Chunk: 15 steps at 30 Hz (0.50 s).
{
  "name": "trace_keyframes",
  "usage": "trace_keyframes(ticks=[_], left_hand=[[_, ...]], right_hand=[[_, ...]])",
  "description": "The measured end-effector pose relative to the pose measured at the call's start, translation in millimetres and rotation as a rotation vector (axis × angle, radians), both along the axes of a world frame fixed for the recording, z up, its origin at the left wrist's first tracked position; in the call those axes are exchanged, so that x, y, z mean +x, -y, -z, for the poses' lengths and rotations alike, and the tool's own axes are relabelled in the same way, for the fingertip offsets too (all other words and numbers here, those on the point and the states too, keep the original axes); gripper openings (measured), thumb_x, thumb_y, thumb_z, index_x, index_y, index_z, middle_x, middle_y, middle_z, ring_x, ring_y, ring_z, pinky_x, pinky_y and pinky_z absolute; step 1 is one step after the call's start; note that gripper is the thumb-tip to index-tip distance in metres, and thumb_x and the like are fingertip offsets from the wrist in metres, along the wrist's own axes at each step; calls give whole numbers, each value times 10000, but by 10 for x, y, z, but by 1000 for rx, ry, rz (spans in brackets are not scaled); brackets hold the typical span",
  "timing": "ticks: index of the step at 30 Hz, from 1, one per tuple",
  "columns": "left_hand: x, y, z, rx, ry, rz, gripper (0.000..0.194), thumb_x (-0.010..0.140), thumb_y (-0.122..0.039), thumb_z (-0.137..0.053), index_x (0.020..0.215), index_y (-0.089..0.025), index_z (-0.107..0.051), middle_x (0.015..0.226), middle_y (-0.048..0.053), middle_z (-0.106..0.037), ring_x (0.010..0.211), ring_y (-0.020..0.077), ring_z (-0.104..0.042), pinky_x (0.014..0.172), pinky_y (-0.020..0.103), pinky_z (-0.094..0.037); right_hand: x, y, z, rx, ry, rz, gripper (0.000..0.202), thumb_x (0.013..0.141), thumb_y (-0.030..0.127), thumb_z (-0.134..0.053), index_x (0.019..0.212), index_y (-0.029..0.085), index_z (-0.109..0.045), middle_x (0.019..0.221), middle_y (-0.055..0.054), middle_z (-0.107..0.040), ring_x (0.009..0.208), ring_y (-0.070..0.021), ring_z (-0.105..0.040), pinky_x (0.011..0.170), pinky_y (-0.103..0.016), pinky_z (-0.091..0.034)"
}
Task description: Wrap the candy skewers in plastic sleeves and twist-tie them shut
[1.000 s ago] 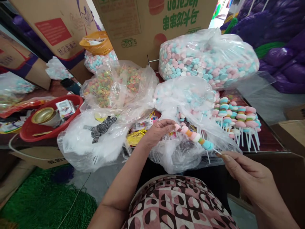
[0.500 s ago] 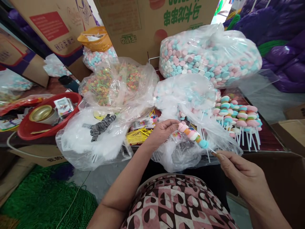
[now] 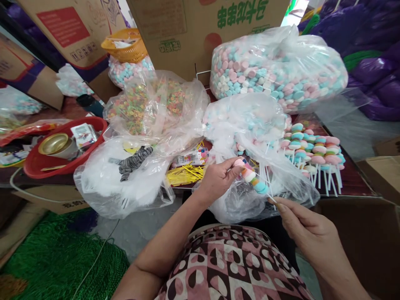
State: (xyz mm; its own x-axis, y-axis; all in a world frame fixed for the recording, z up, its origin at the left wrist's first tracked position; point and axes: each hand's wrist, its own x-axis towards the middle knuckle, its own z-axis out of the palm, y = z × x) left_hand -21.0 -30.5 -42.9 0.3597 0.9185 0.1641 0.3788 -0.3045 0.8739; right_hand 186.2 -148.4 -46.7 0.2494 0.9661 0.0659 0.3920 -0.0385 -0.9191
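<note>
A candy skewer (image 3: 259, 186) with pink, orange, white, green and blue pieces is held at a slant over a clear plastic bag. Closed fingers of my left hand (image 3: 218, 180) grip its upper, pink end. At the lower end my right hand (image 3: 309, 223) pinches the white stick. Behind the skewer lies an opened bag of marshmallows (image 3: 246, 118). To the right, finished-looking marshmallow skewers (image 3: 318, 150) are stacked with their white sticks pointing toward me. Yellow ties (image 3: 186, 175) lie left of my left hand, beside a printed packet (image 3: 192, 157).
A large marshmallow bag (image 3: 278, 68) stands at the back before a cardboard box (image 3: 200, 50). Leftward are a bag of ring candies (image 3: 156, 104), a bag with white contents (image 3: 103, 183), a red basin (image 3: 34, 166) and an orange basket (image 3: 131, 52).
My left fingers have moved further along the skewer's pink end and cover more of it. My right hand has shifted slightly left with the stick, and the view has moved a little.
</note>
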Motion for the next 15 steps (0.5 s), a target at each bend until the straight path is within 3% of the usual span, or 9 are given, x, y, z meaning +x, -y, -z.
trace_keyframes(ticks=[5,8,12,15], left_hand=[[14,20,30,25,-10,-86,488,949,-529,-455,1158,-164,-701,749,-12,-650,662,106,-516,627,213,-398],[15,0,19,-28,94,-90,479,929,-531,-500,1186,-180,-699,851,6,-713,773,130,-595,701,219,-449],[-68,-39,-10,-195,440,-93,478,877,-546,-594,1188,-199,-701,1034,47,-757,951,169,-656,824,254,-493],[-219,-66,-13,-390,733,-116,593,837,-617,-611,1259,-202,-651,919,67,-779,705,133,-661,642,239,-499]], right_hand=[[-173,-2,70,-45,-47,-72,279,820,439,-676,940,221,-804,495,15,-517,421,-111,-406,367,-216,-340],[-240,-63,147,-105,-177,-84,340,848,482,-647,968,193,-778,492,30,-478,426,-104,-386,380,-222,-319],[-199,-127,200,-128,-355,-64,358,886,493,-624,995,173,-743,489,48,-438,443,-96,-386,417,-226,-307],[-73,-136,176,-50,-420,-30,276,870,451,-672,981,209,-745,508,44,-459,466,-99,-408,446,-236,-317]])
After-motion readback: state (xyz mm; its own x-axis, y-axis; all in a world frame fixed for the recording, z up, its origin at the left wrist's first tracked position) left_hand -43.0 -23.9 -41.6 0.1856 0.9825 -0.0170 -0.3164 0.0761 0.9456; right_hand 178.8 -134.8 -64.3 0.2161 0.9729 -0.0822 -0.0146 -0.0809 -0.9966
